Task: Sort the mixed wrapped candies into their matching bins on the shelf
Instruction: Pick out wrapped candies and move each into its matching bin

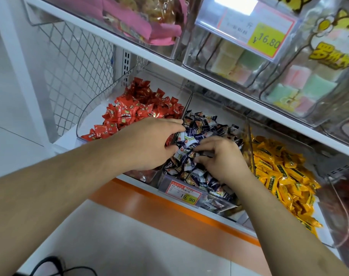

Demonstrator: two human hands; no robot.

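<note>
Candies sit in three clear bins on the shelf (169, 204): red candies (137, 108) at 10 o'clock, dark blue candies (201, 128) centre, yellow candies (281, 172) at 3 o'clock. Left hand (147, 144) reaches over the divider, fingers loose; right hand (219, 156) pinches a blue one.

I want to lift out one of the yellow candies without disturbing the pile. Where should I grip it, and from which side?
Probably best to take a yellow candy lying on top of the heap, pinching across its narrow width at mid-length. They are long flat packets lying loose, so come from above and the open front of the bin; the shelf overhangs the back.
</note>
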